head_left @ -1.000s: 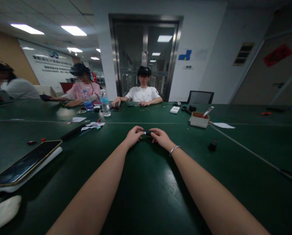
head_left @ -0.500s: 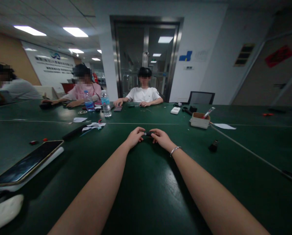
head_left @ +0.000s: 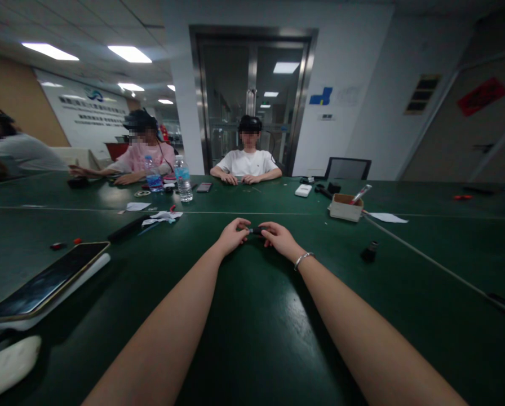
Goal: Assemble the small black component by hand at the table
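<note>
Over the middle of the green table (head_left: 252, 293), my two hands meet at a small dark cylinder-like piece (head_left: 257, 230) with a pale grey left end. Its exact kind is too small to make out. My left hand (head_left: 234, 234) is closed, thumb and fingers pinching the pale end. On the dark end, my right hand (head_left: 279, 237) is closed too, with the fingertips curled round it. The piece lies roughly level between the hands, and the fingers hide both its ends. A silver bracelet (head_left: 304, 259) circles my right wrist.
A phone (head_left: 45, 282) and a white mouse-shaped object (head_left: 9, 366) lie at left. Water bottles (head_left: 183, 180) and paper scraps (head_left: 162, 217) are further off. A box (head_left: 345, 208) and a small black piece (head_left: 369, 252) are at right. A co-worker (head_left: 249, 160) sits opposite.
My hands and the dark piece have hardly moved. The co-worker opposite has drawn one hand in towards the other. The person in pink has raised a hand slightly.
</note>
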`<action>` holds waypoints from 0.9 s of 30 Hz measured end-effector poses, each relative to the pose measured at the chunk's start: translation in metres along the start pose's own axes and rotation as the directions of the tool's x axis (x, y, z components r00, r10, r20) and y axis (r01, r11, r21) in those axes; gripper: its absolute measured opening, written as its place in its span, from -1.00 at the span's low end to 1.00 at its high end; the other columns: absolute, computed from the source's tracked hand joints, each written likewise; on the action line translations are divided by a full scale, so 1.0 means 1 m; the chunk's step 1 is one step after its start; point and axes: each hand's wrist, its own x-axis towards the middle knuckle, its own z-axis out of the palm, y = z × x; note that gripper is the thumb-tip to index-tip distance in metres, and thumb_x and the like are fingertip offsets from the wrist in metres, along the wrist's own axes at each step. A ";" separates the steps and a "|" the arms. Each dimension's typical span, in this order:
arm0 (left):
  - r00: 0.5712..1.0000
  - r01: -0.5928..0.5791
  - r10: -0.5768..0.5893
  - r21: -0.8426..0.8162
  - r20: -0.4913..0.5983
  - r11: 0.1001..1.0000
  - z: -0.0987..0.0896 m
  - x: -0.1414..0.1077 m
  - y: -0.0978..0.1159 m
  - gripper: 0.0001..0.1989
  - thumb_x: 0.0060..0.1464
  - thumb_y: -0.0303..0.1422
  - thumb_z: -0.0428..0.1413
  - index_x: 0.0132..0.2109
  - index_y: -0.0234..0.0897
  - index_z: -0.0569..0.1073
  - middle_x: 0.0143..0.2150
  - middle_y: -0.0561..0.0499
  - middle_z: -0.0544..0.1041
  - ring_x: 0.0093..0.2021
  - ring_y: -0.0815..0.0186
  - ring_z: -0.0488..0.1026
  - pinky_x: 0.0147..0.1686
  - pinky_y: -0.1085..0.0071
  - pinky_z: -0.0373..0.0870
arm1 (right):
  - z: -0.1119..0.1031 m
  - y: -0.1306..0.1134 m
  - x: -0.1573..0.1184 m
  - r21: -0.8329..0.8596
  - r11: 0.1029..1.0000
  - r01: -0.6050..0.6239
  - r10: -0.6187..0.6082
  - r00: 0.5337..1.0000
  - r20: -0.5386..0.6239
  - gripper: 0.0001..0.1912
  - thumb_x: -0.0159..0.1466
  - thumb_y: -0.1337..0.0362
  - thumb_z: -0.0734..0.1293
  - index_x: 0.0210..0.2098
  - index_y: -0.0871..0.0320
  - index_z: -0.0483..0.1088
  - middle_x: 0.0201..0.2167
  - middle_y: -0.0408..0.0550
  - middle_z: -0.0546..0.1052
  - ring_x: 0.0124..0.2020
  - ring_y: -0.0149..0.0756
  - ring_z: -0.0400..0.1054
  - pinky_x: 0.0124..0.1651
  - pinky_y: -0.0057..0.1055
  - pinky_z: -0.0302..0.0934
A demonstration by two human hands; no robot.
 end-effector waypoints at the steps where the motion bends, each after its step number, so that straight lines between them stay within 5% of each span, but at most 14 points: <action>1: 1.000 0.002 -0.002 -0.001 -0.001 1.000 0.000 0.000 0.001 -0.74 -0.01 -0.44 0.12 -0.11 -0.30 0.39 -0.30 0.03 0.43 -0.53 0.53 0.33 -0.56 0.59 0.24 | 0.000 0.000 0.000 0.001 1.000 -0.001 0.001 1.000 -0.001 -0.76 0.21 0.41 0.26 -0.11 0.21 0.37 -0.47 -0.15 0.47 -0.65 -0.55 0.30 -0.56 -0.59 0.19; 7: 0.999 0.032 -0.032 -0.002 0.014 0.999 0.002 0.001 0.003 -0.83 0.09 -0.40 0.01 -0.17 -0.33 0.41 -0.43 0.06 0.39 -0.55 0.50 0.30 -0.57 0.58 0.23 | 0.001 -0.004 -0.002 0.015 1.000 -0.016 0.017 1.000 -0.010 -0.76 0.20 0.42 0.25 -0.12 0.23 0.36 -0.50 -0.17 0.45 -0.65 -0.54 0.29 -0.56 -0.59 0.19; 14: 1.000 0.001 -0.001 -0.004 0.008 1.000 0.000 -0.002 0.005 -0.72 -0.06 -0.50 0.10 -0.12 -0.30 0.40 -0.27 0.01 0.44 -0.48 0.50 0.35 -0.54 0.58 0.25 | 0.001 -0.004 -0.002 0.009 1.000 -0.012 0.012 1.000 -0.008 -0.76 0.20 0.40 0.25 -0.12 0.22 0.37 -0.53 -0.19 0.44 -0.66 -0.55 0.28 -0.58 -0.60 0.18; 23: 0.998 0.051 -0.050 -0.009 0.028 0.999 0.001 -0.002 0.008 -0.85 0.11 -0.39 0.01 -0.21 -0.35 0.43 -0.47 0.06 0.39 -0.56 0.50 0.31 -0.55 0.56 0.23 | 0.001 -0.003 -0.002 0.015 1.000 -0.012 0.012 1.000 -0.004 -0.77 0.20 0.40 0.26 -0.13 0.22 0.37 -0.51 -0.18 0.44 -0.65 -0.54 0.29 -0.57 -0.59 0.17; 27: 0.999 0.021 -0.021 0.003 0.027 1.000 0.001 -0.002 0.005 -0.82 0.09 -0.34 0.06 -0.18 -0.34 0.42 -0.30 -0.02 0.46 -0.52 0.49 0.36 -0.55 0.55 0.26 | 0.001 -0.001 -0.001 0.009 1.000 0.000 0.000 1.000 0.004 -0.77 0.21 0.41 0.25 -0.12 0.22 0.36 -0.51 -0.18 0.43 -0.64 -0.54 0.30 -0.54 -0.58 0.20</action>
